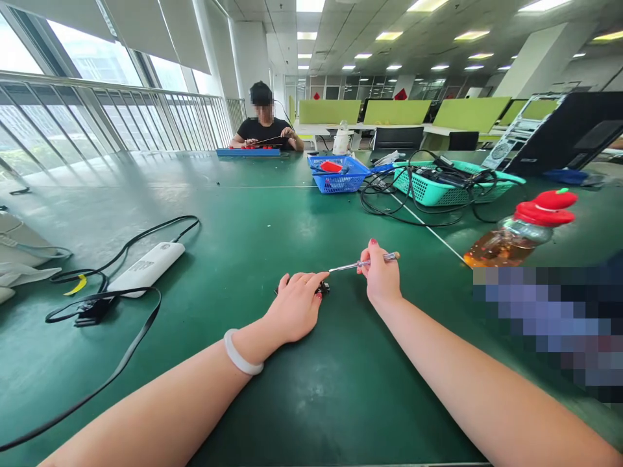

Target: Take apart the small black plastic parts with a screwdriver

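My right hand (383, 275) grips a slim screwdriver (357, 264) with a clear handle, held almost level. Its shaft points left, and the tip ends close by the fingertips of my left hand (300, 305). That hand is closed over a small dark object (323, 287) on the green tabletop (311, 389). Most of the object is hidden under the fingers, so its kind cannot be made out. A pale bangle (242, 353) circles my left wrist.
To the left lies a white power bank (147, 267) among black cables. Ahead are a blue basket (338, 183) and a teal basket (450, 193) with tangled wires. A red-capped bottle (516, 237) stands right. Across the table sits a person (265, 133) at a blue tray (249, 153).
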Tool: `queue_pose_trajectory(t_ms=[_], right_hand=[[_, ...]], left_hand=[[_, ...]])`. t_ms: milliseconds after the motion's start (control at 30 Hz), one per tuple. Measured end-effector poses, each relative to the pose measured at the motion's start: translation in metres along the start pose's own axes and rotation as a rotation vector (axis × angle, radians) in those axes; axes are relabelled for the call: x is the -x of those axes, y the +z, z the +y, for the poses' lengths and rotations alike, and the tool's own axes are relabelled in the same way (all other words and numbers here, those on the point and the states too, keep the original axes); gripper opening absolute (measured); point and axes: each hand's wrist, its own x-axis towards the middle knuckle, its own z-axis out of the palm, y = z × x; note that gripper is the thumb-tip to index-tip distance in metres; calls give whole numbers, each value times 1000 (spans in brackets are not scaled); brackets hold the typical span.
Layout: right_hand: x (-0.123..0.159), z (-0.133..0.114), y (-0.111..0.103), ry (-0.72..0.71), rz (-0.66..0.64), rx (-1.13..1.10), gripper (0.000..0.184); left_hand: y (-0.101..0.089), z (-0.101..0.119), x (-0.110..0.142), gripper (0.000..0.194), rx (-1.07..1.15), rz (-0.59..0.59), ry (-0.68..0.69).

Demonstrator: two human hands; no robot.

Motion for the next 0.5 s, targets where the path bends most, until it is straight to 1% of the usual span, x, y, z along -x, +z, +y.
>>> queue_pose_trajectory(t_ms=[100,167,333,500], right_hand=[[-2,3,-1,-22,-7,33,53],[-3,6,-1,-42,-10,59,52],[-3,10,-2,-107,-15,158,52],[0,7,-4,-163,-42,263,52]], left_hand=[[0,2,0,41,-11,15,-24],[0,4,-1,39,-8,27,-17],[1,3,0,25,-5,0,89],[2,-1,4,28,27,-14,138]])
